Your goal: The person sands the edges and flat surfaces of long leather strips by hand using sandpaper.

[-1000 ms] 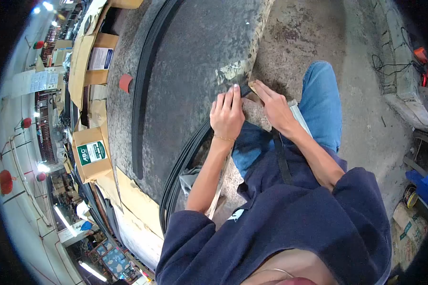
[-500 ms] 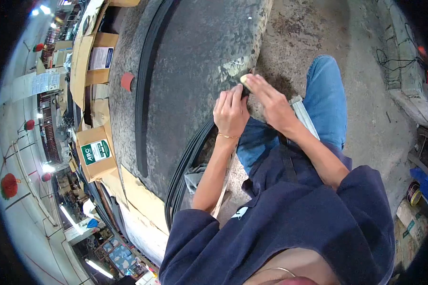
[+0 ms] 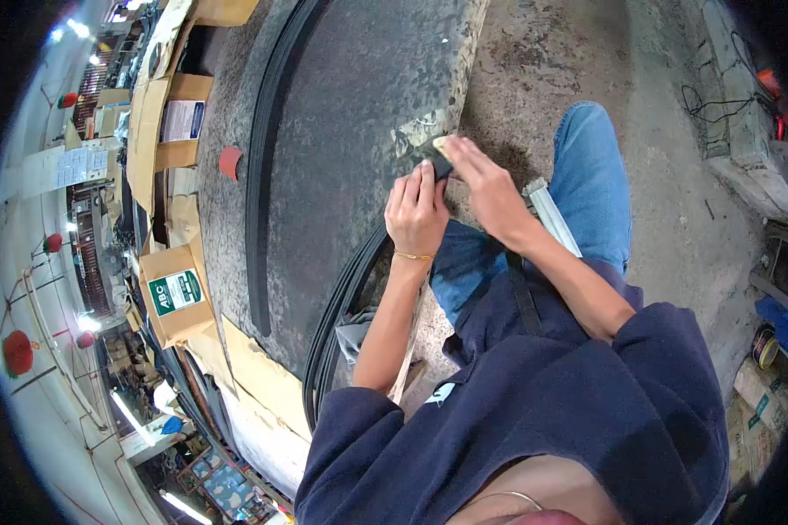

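My left hand (image 3: pixel 415 210) is closed around the end of a black strip (image 3: pixel 442 164) near the right edge of the dark work surface (image 3: pixel 359 105). My right hand (image 3: pixel 490 194) is closed on a small pale-edged piece (image 3: pixel 443 143), with its fingertips beside the black strip. Much of both items is hidden by the fingers. A bundle of black strips (image 3: pixel 337 297) runs from near my left wrist down past the surface's edge.
More long black strips (image 3: pixel 260 166) lie along the surface, beside a red piece (image 3: pixel 229 162). An open cardboard box (image 3: pixel 206 315) with a green label stands at the left. A white bar (image 3: pixel 554 219) lies by my leg; a black cable (image 3: pixel 714 103) is at the right.
Both hands appear slightly farther left, along with the surroundings. The right fingertips have shifted a little over the black strip, and more of that strip shows between the hands.
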Tool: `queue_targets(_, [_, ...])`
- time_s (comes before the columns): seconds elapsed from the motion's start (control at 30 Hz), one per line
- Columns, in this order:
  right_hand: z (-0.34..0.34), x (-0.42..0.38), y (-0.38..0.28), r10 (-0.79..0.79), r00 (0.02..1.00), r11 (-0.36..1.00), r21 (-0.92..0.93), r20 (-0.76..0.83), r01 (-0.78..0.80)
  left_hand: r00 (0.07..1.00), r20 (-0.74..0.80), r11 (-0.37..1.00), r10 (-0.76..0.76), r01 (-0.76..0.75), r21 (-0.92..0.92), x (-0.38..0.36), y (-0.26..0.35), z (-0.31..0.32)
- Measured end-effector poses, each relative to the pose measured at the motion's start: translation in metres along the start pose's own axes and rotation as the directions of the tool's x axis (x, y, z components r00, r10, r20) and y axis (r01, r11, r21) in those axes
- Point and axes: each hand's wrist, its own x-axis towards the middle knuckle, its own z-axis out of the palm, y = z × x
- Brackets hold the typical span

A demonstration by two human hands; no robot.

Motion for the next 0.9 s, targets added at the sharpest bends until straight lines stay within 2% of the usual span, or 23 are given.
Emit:
queue_targets(0.07, [0.000,0.001,-0.003,0.080,0.997,0.997,0.017,-0.005,-0.080,1.000,-0.010,1.000,-0.007,0.007,0.017,0.001,-0.001,-0.001])
queue_targets(0.1, [0.001,0.000,-0.005,0.076,0.997,0.997,0.011,-0.010,-0.076,1.000,0.013,1.000,0.005,-0.005,0.030,0.002,-0.002,-0.002])
queue_targets(0.17, [0.003,-0.006,-0.009,-0.035,0.999,0.998,-0.051,0.019,0.036,0.999,0.046,0.999,0.016,-0.018,0.037,0.000,-0.001,-0.003])
queue_targets(0.2, [-0.002,-0.002,-0.008,0.015,1.000,0.998,-0.054,0.009,-0.014,0.999,0.052,0.998,0.016,-0.019,0.056,0.000,0.001,-0.004])
queue_targets(0.33, [-0.004,0.005,-0.011,0.005,1.000,0.997,-0.082,0.029,-0.002,0.999,0.051,0.995,0.017,-0.022,0.099,0.000,0.000,-0.006])
queue_targets(0.43, [-0.001,0.004,-0.003,0.049,0.999,0.997,-0.053,-0.010,-0.050,0.998,0.056,0.994,0.019,-0.025,0.110,-0.004,0.001,-0.003])
queue_targets(0.5, [0.001,0.007,-0.004,0.040,0.999,0.996,-0.075,-0.027,-0.042,0.999,0.038,0.990,0.025,-0.030,0.141,-0.003,0.000,0.000])
queue_targets(0.57, [0.002,-0.001,-0.020,-0.037,0.999,0.997,-0.069,0.018,0.038,0.997,0.058,0.989,0.049,-0.056,0.139,-0.002,-0.002,-0.001])
queue_targets(0.7, [-0.001,0.001,-0.002,0.103,0.995,0.994,-0.025,0.001,-0.103,0.998,0.044,0.987,0.039,-0.046,0.156,-0.001,-0.002,-0.002])
queue_targets(0.83, [-0.007,-0.009,-0.005,0.021,1.000,1.000,-0.008,0.018,-0.021,0.996,0.068,0.988,0.051,-0.060,0.141,-0.003,0.001,-0.002])
queue_targets(0.9, [-0.009,0.003,0.016,0.174,0.983,0.985,-0.005,-0.061,-0.175,0.997,0.058,0.988,0.049,-0.057,0.144,0.000,-0.002,-0.004])
